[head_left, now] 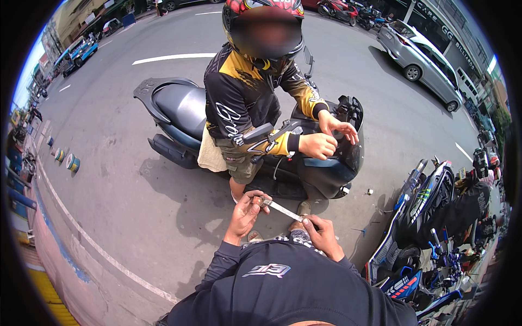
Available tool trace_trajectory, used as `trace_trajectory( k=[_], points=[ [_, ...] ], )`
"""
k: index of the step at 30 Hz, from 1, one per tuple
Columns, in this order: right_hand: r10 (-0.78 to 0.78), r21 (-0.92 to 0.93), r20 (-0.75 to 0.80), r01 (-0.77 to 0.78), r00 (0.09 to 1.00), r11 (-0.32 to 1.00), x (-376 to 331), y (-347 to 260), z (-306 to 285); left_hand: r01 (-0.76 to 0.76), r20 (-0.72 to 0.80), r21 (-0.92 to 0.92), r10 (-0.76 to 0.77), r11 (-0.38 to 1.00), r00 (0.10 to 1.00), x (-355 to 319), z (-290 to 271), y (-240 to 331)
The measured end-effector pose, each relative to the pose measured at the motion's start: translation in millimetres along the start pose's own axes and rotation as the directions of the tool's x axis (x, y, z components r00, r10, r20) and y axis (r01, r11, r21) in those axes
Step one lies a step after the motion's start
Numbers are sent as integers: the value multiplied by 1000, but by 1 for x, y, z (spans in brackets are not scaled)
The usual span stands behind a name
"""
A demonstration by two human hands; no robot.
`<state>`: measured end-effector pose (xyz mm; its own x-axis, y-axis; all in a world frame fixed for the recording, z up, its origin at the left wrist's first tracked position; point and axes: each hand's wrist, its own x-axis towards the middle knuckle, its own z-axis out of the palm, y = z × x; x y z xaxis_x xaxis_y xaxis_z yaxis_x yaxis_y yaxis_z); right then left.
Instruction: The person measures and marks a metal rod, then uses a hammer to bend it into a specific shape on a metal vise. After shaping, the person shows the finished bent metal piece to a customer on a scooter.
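Note:
Low in front of my chest, my left hand [248, 213] pinches one end of a narrow, pale strip [285, 210], with a small, dull metallic-looking piece [265, 201] at its fingertips. The strip runs straight down to the right, where my right hand [322, 233] has its thumb and fingers closed on the other end. Whether it is tape or a flat band, I cannot tell. Just beyond my hands stands a dark scooter [185, 108]. A person [244, 87] in a helmet and a black and yellow jersey is at it, both hands [318, 145] over its front.
Several parked motorcycles [429, 204] stand close on my right. At the left, painted posts [73, 162] line the curb [103, 250]. A silver car [421, 60] is on the road at the upper right. A small white object [370, 192] lies on the pavement near the scooter's front.

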<state>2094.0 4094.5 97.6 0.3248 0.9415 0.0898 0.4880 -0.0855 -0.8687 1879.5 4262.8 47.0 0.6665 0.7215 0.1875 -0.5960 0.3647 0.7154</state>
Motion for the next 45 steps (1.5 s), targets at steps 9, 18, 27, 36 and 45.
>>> trace_trajectory(
  k=[9, 18, 27, 36, 45],
  points=[
    [30, -16, 180, -27, 983, 999, 13, 7, -21, -3, 56, 145, -5, 989, 998, 12, 0, 14],
    [56, 99, 152, -71, 987, 993, -3, 27, -2, 71, 74, -50, -67, 996, 995, 10, 16, 3],
    [122, -25, 334, -121, 935, 992, 6, 17, -38, 55, 83, 471, -106, 880, 991, 16, 13, 30],
    [259, -57, 417, -260, 871, 964, -7, 22, -45, 105, 183, 605, -267, 789, 946, 23, 15, 32],
    [307, -170, 525, -257, 794, 952, 20, 25, -55, -10, 122, 813, -152, 582, 981, 39, 39, 40]
  ],
)
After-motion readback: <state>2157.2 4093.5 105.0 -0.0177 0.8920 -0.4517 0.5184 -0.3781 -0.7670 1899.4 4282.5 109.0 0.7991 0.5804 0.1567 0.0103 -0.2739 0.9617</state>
